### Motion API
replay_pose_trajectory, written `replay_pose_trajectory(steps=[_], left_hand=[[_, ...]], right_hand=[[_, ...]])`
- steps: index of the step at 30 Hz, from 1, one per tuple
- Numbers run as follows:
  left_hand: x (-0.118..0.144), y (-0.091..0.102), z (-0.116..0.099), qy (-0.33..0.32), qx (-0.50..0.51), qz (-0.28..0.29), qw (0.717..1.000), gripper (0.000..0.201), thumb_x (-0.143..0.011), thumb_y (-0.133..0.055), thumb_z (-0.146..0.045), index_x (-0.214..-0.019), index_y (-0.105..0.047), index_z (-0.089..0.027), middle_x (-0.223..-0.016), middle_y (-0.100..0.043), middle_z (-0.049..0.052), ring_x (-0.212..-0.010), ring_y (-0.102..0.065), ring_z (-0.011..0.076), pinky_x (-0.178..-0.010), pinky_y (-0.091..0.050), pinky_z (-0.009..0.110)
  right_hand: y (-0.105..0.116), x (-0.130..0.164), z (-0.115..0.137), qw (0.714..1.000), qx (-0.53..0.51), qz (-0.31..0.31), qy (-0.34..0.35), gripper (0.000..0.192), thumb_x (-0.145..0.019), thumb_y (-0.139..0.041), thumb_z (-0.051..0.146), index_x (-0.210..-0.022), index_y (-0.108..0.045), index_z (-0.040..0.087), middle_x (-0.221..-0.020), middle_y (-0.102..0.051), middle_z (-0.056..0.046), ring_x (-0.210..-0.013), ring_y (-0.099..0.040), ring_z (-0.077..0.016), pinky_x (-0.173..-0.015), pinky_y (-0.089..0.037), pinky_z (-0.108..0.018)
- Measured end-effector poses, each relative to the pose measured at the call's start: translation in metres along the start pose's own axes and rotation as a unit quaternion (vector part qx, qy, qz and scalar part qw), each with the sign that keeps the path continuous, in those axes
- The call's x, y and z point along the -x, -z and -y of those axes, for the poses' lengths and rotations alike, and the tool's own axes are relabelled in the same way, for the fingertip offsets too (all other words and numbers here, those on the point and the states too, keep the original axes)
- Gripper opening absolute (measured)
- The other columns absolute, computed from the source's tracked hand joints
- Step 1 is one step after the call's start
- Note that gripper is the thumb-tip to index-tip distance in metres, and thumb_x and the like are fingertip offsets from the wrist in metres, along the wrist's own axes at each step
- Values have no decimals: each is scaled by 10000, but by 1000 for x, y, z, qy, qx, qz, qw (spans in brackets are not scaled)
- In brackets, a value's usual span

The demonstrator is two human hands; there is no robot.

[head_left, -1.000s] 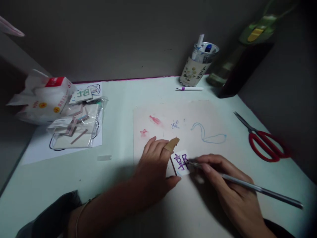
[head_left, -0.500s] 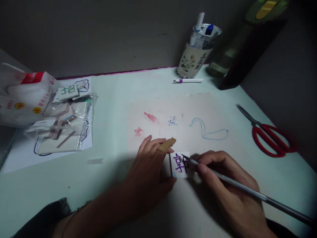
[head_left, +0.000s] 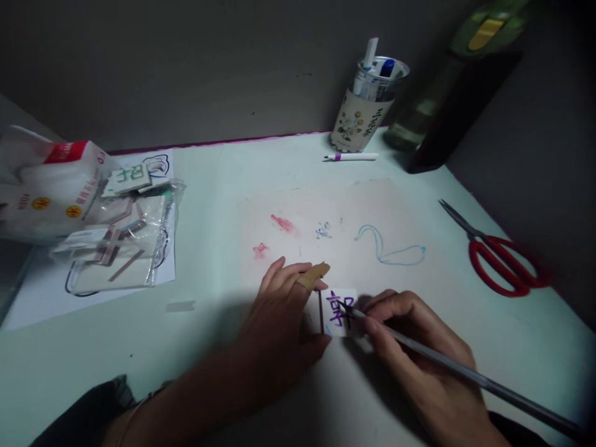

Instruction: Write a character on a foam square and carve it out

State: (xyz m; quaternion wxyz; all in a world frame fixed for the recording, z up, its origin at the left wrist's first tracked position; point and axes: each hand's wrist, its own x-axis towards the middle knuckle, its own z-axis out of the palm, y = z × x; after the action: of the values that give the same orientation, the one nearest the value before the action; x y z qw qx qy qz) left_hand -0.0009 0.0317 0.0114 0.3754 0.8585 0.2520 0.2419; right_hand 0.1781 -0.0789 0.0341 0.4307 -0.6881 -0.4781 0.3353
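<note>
A small white rubber block (head_left: 331, 329) with a purple handwritten character lies on the pinkish mat. My left hand (head_left: 279, 316), a tan bandage wrapped round one finger, is closed on the block's left side with thumb and fingers at its edges. A dark line runs down the block near those fingers. In my right hand (head_left: 419, 335) is a slim craft knife (head_left: 451, 366) with a long metallic handle, pinched like a pen. Its dark pointed tip is over the middle of the character; whether it cuts in, I cannot tell.
Red-handled scissors (head_left: 498, 264) lie at right. Behind stand a cup of pens (head_left: 361, 121), a capped marker (head_left: 356, 157) and a green bottle (head_left: 447, 93). Bagged rubber pieces (head_left: 130, 248) and a white plastic bag (head_left: 60, 186) are at left, near a small clear strip (head_left: 180, 306).
The knife tip has shifted left and slightly down, from the character's right part towards its middle, with my right hand following. My left hand keeps its hold. The camera view has tilted slightly.
</note>
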Motion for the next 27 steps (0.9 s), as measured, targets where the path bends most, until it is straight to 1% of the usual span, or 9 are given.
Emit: replay_pose_trajectory(steps=[4,8,14,18,23,25,27], left_hand=[[0,-1,2,2,0,2,1000,857,-736,-724,-115,-1462,-285,-237,-1245,-620,73,-1284,-481,303,-1221,-153,633],[-1,-1,2,0,2,-5,1000,847,-737,-745,-137,-1450,-298,-234,-1228,-630,78,-1271,-496,317,-1205,-175,651],[-2,1,1,3,2,-2,1000,824,-739,-735,-129,-1438,-314,-239,-1206,-640,86,-1259,-512,333,-1185,-192,681],[-2,1,1,1,-3,1,1000,844,-725,-760,-126,-1435,-317,-229,-1223,-632,85,-1247,-517,322,-1187,-190,674],[-2,0,0,6,-13,1,1000,838,-709,-778,-121,-1415,-338,-226,-1225,-637,84,-1221,-539,320,-1178,-212,678],[-3,-1,0,6,-21,1,1000,865,-701,-809,-132,-1417,-334,-225,-1219,-640,88,-1223,-541,322,-1174,-226,679],[-3,-2,1,4,-30,-2,1000,930,-674,-882,-203,-1423,-330,-210,-1184,-646,97,-1202,-555,330,-1159,-239,698]], right_hand=[[-1,0,0,1000,5,14,14,88,-991,-556,286,-905,-542,269,-834,-608,14,-767,-604,-147,-635,-491,-262],[-3,-2,6,999,23,19,41,116,-997,-535,282,-882,-535,268,-793,-600,25,-703,-591,-130,-586,-480,-242],[-4,-4,11,998,40,11,56,128,-984,-539,282,-859,-526,263,-768,-611,28,-667,-589,-128,-560,-476,-237],[-3,-4,11,998,41,17,50,147,-992,-527,296,-849,-516,260,-737,-587,30,-631,-553,-128,-536,-455,-243],[-3,-3,11,998,42,30,38,167,-996,-520,314,-840,-512,255,-734,-573,22,-640,-543,-134,-543,-445,-254],[-2,-2,10,999,35,20,25,161,-996,-525,323,-848,-521,258,-746,-578,18,-669,-556,-141,-552,-445,-255],[-1,-2,8,999,29,-8,13,143,-991,-539,342,-871,-540,264,-777,-601,13,-699,-577,-147,-549,-448,-251]])
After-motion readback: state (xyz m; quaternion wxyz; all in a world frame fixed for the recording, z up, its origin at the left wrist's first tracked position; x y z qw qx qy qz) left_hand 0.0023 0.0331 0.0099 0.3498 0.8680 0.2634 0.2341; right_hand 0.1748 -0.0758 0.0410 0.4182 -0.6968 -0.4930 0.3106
